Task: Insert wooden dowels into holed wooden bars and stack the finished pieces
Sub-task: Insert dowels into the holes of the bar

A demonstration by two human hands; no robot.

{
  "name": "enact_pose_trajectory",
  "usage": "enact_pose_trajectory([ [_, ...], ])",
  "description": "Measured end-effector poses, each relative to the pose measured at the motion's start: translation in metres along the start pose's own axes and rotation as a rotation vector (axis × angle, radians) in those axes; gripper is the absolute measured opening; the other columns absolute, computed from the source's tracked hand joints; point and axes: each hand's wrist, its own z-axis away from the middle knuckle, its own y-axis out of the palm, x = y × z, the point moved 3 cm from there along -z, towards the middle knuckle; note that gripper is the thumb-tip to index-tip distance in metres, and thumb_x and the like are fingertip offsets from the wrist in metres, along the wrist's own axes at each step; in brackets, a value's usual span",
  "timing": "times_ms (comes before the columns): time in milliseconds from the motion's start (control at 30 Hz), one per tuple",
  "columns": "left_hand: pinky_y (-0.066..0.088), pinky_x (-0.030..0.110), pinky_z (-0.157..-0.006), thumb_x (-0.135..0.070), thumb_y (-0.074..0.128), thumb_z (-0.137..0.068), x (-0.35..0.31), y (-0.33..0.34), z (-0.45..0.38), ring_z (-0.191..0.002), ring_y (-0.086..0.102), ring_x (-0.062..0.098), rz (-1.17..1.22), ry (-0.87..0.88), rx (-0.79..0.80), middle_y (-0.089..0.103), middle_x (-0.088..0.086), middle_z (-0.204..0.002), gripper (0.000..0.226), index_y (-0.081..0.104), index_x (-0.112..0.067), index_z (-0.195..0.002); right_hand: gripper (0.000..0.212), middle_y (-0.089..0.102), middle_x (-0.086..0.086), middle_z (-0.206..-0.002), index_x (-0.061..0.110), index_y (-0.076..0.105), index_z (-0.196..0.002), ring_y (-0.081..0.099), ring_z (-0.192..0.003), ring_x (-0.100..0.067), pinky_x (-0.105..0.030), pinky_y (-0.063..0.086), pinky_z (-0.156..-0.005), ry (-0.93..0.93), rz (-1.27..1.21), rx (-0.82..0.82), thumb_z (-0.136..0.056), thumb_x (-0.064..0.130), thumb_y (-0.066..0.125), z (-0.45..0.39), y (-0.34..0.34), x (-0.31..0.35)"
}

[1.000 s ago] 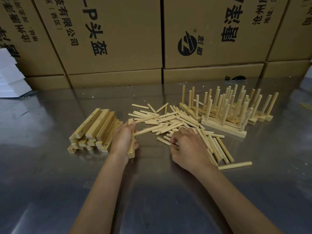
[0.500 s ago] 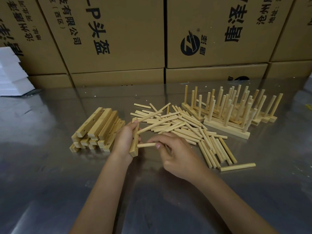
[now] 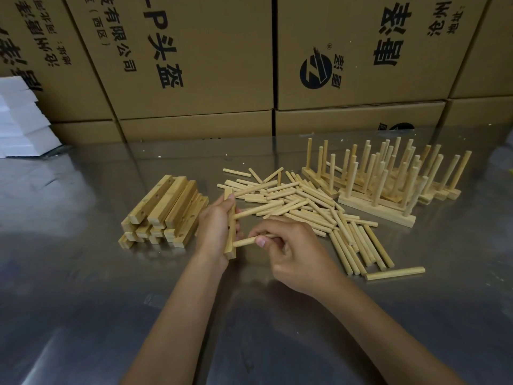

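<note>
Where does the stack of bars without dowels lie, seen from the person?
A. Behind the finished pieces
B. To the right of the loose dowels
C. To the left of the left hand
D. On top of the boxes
C: the stack of bars lies on the table just left of the left hand, which holds one bar.

A shiny steel tabletop [image 3: 83, 287] fills the foreground, and it's catching soft, patchy reflections of light across its scuffed surface. Right behind it, a wall of brown cardboard boxes [image 3: 194, 65] rises, stacked tight in rows, touching one another, their fronts printed with bold black Chinese characters. One box carries a round black logo [image 3: 316, 73]. Off at the far left edge, a pile of white foam blocks [image 3: 19, 120] sits stepped against the cartons. The lighting is dim and warm; the boxes hide whatever stands behind them.
</note>
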Motion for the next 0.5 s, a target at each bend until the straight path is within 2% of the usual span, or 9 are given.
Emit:
enact_pose_trajectory([
  [167, 0.038, 0.022, -0.038, -0.022, 0.054, -0.101, 0.0013, 0.0024, 0.0036, -0.047, 0.043, 0.008, -0.016, 0.005, -0.003, 0.057, -0.006, -0.068, 0.027, 0.066, -0.019, -0.125, 0.016, 0.055, 0.020, -0.069, 0.014, 0.075, -0.092, 0.050, -0.065, 0.000, -0.012, 0.032, -0.058, 0.058, -0.021, -0.004, -0.089, 0.004, 0.062, 0.0008, 0.0020, -0.0038],
  [233, 0.038, 0.023, -0.039, -0.023, 0.053, -0.101, 0.0013, 0.0030, 0.0042, -0.047, 0.043, 0.008, -0.036, 0.018, -0.012, 0.057, -0.006, -0.069, 0.027, 0.066, -0.021, -0.124, 0.017, 0.057, 0.019, -0.069, 0.015, 0.075, -0.091, 0.050, -0.063, -0.003, -0.015, 0.033, -0.056, 0.089, -0.042, -0.015, -0.090, 0.004, 0.062, 0.0017, 0.0036, -0.0050],
  [333, 0.038, 0.023, -0.039, -0.024, 0.053, -0.101, 0.0020, 0.0032, 0.0048, -0.048, 0.044, 0.008, -0.051, 0.025, -0.022, 0.058, -0.005, -0.072, 0.021, 0.068, -0.028, -0.116, 0.017, 0.064, 0.008, -0.072, 0.017, 0.075, -0.090, 0.054, -0.064, -0.015, -0.036, 0.043, -0.060, 0.129, -0.066, -0.028, -0.090, 0.006, 0.062, 0.0032, 0.0054, -0.0071],
  [433, 0.037, 0.023, -0.038, -0.024, 0.052, -0.102, -0.0001, 0.0043, 0.0060, -0.048, 0.043, 0.008, -0.029, 0.040, -0.006, 0.056, -0.004, -0.073, 0.021, 0.067, -0.029, -0.116, 0.016, 0.064, -0.005, -0.071, 0.018, 0.074, -0.089, 0.054, -0.065, -0.028, -0.039, 0.040, -0.057, 0.151, -0.104, -0.025, -0.091, 0.007, 0.062, 0.0035, 0.0058, -0.0091],
  [500, 0.036, 0.022, -0.038, -0.024, 0.051, -0.102, -0.0028, 0.0058, 0.0055, -0.046, 0.043, 0.007, -0.010, 0.066, 0.009, 0.056, -0.005, -0.072, 0.020, 0.067, -0.030, -0.113, 0.014, 0.064, -0.004, -0.070, 0.021, 0.073, -0.089, 0.053, -0.064, -0.026, -0.036, 0.037, -0.055, 0.158, -0.093, -0.008, -0.092, 0.011, 0.063, 0.0022, 0.0034, -0.0098],
])
